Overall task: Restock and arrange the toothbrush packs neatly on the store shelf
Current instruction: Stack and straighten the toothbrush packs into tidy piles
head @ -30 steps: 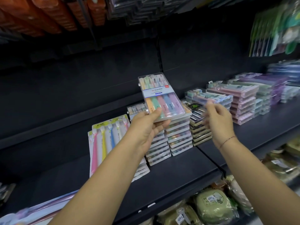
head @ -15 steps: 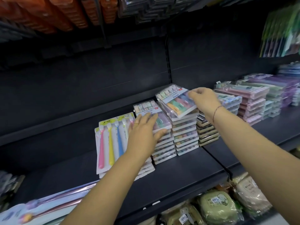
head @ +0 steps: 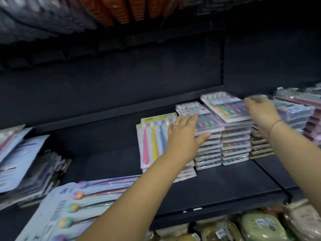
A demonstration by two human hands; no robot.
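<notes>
The left hand (head: pixel 185 136) is laid flat on the pack (head: pixel 208 121) at the top of the low stack (head: pixel 207 153) — the fingers are held straight and a little spread, and the thumb is set against the front edge of the stack. A ring (head: pixel 175 125) is worn on one finger. Just right of this hand the tall stack (head: pixel 235 145) is seen, touching the low one. The right hand (head: pixel 262 113) is held over the right edge of its upper pack (head: pixel 224 108). That hand is blurred, so it cannot be told if the pack is pinched or only touched. A red string (head: pixel 276 122) is tied round the right wrist.

Just left of the left hand, partly under the wrist, card packs (head: pixel 151 136) with pink, yellow and blue brushes are piled. Under the right wrist a dark stack (head: pixel 258 146) is stood against the tall one. Beyond the right hand more stacks (head: pixel 295 112) are lined up, blurred. All of these are set on the black shelf (head: pixel 225 185). Nearer than the left arm, long blue packs (head: pixel 69 202) are laid flat, and far to the left a slanted heap (head: pixel 26 162) is seen. Below the shelf, under the right arm, green bags (head: pixel 260 226) are stored.
</notes>
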